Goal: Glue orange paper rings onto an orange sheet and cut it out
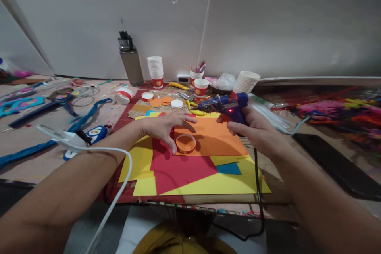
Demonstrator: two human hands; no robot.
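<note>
My right hand (257,127) grips a blue hot glue gun (223,104) by its handle, with its nozzle pointing left and a small red light lit on its side. A black cord hangs from the gun. Fingers spread, my left hand (168,127) hovers around the left side of a red ring (186,152) cut from a paper cup; whether it touches the ring I cannot tell. That ring stands on an orange paper sheet (220,139). Beneath lie red paper (184,174), yellow paper (238,184) and a small blue piece (228,168).
Behind the sheets lie orange paper discs (160,101), a white lid-like disc (176,104) and yellow-handled tools. Stacked paper cups (155,69), a bottle (131,61) and a pen cup line the wall. A black phone (336,166) lies right; a white cable (126,170) crosses my left forearm.
</note>
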